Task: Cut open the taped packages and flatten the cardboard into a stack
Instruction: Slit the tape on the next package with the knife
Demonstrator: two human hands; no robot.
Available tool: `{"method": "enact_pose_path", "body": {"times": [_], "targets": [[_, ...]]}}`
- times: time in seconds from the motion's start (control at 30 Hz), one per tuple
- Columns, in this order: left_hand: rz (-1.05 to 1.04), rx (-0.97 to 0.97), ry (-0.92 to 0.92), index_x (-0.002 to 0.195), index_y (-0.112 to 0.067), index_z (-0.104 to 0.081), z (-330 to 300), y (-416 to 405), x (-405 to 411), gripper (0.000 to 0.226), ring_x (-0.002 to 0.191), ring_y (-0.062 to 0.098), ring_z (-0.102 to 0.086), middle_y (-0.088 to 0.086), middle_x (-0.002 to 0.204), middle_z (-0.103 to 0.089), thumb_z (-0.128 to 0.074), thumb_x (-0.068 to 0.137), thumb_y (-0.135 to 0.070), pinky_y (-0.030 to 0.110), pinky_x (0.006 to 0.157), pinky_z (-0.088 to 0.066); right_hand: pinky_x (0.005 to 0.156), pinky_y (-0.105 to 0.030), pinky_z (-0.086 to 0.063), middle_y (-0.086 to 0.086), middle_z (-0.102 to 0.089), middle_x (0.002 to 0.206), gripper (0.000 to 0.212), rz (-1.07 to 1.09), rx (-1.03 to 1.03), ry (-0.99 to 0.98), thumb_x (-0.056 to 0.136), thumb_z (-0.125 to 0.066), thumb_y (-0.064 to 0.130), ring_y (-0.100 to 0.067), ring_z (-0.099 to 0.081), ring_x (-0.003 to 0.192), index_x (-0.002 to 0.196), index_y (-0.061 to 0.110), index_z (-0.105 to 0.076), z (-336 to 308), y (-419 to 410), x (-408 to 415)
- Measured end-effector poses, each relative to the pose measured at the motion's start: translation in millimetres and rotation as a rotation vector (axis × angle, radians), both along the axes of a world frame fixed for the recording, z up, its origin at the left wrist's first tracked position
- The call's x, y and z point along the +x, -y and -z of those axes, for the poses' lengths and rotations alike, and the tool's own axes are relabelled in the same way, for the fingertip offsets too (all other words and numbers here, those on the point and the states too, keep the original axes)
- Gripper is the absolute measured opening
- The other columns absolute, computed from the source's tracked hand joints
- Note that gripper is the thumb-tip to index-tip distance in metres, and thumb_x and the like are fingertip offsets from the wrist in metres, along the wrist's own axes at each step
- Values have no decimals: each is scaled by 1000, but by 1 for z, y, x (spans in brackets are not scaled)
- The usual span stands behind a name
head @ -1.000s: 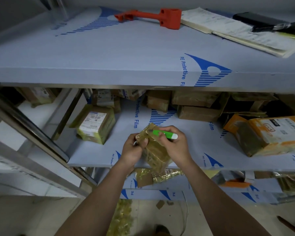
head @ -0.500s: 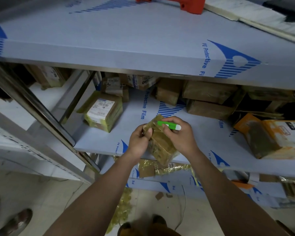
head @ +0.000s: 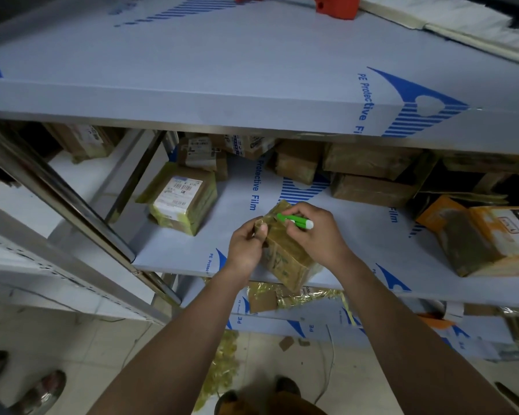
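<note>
taped package (head: 285, 253) sits tilted between my two hands, its lower end resting at the front edge of the middle shelf (head: 357, 235), its upper end raised toward me. i hold it that way so the taped end faces up where the blade can reach it. my left hand (head: 246, 247) pinches the upper left corner, thumb on top, fingers curled behind — that steadies the box and, i judge, keeps the tape taut for the cut. my right hand (head: 312, 235) is closed round the green cutter (head: 294, 220), its working end pointing left onto the top of the package; i cannot tell whether a blade is out, as the tip is too small to read.

i judge this to be the slitting of the tape, early in this box — it looks fully wrapped and no flap is up. my left thumb lies just beside the cutter tip, so a slip toward it is the risk.

more wrapped boxes wait along the back of the same shelf, a labelled parcel (head: 182, 202) to the left and an orange-taped box (head: 486, 232) to the right. loose tape scraps (head: 297, 295) lie on the shelf below.
</note>
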State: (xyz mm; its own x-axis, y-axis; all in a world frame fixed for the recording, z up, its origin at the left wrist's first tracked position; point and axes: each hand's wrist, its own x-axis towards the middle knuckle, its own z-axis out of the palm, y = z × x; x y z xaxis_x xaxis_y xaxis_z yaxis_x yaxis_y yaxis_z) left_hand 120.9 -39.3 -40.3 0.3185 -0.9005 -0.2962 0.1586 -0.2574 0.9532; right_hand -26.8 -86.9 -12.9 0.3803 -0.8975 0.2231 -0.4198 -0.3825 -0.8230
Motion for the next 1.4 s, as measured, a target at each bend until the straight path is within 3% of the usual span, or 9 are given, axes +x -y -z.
{"method": "enact_pose_path", "body": {"times": [0.27, 0.43, 0.63, 0.8, 0.97, 1.13, 1.3, 1.4], "targets": [[12, -12, 18, 95, -23, -69, 0, -1, 0, 22, 98, 20, -63, 5, 101, -70, -52, 101, -12, 35, 95, -52, 73, -8, -42, 18, -66, 88, 18, -30, 69, -8, 85, -69, 5, 6, -61, 82, 95, 20, -71, -3, 2, -4], [-19, 6, 52, 89, -23, -67, -1, 0, -2, 23, 87, 15, -61, -2, 88, -68, -52, 101, -12, 25, 83, -51, 72, -9, -41, 18, -66, 88, 21, -53, 85, -34, 83, -70, 3, 8, -60, 82, 89, 23, -68, -7, 1, -9], [-37, 34, 73, 87, -23, -67, -2, 0, -4, 21, 85, 16, -61, -1, 87, -68, -54, 100, -15, 25, 81, -51, 70, -5, -38, 20, -64, 85, 18, -69, 98, -37, 80, -70, -1, 10, -59, 79, 90, 14, -71, -6, -7, -19], [-41, 55, 94, 95, -18, -67, -3, -2, -5, 14, 88, 17, -62, 1, 91, -67, -54, 100, -17, 27, 83, -49, 69, -5, -38, 17, -66, 84, 18, -58, 99, -14, 81, -70, 1, 8, -60, 79, 89, 17, -71, -10, -9, -24], [-31, 74, 77, 89, -19, -67, -6, 0, -3, 18, 86, 18, -62, 3, 91, -68, -54, 100, -15, 31, 85, -52, 67, -9, -43, 11, -69, 87, 10, 71, 112, 154, 86, -68, 4, 3, -61, 76, 95, 9, -72, -12, -14, -24], [-26, 147, 75, 84, -21, -64, -13, 3, -4, 19, 81, 20, -59, 2, 84, -64, -55, 100, -17, 40, 88, -54, 68, -10, -43, 10, -68, 83, 12, 2, 120, 86, 87, -70, 5, 2, -60, 74, 95, 13, -72, -5, -16, -26], [-29, 191, 159, 80, -20, -64, -18, 6, -7, 21, 72, 19, -56, 2, 73, -60, -57, 99, -19, 46, 89, -54, 76, -13, -45, 6, -68, 95, 16, -71, 43, -68, 87, -68, 5, -3, -62, 88, 99, 14, -71, -2, -12, -27], [-50, 192, 203, 75, -16, -66, -20, 9, -7, 22, 67, 20, -57, 3, 69, -59, -60, 96, -16, 48, 86, -57, 69, -13, -43, 6, -64, 90, 12, -79, 96, -147, 86, -67, 7, -4, -58, 81, 95, 15, -69, -8, -6, -28]]}}
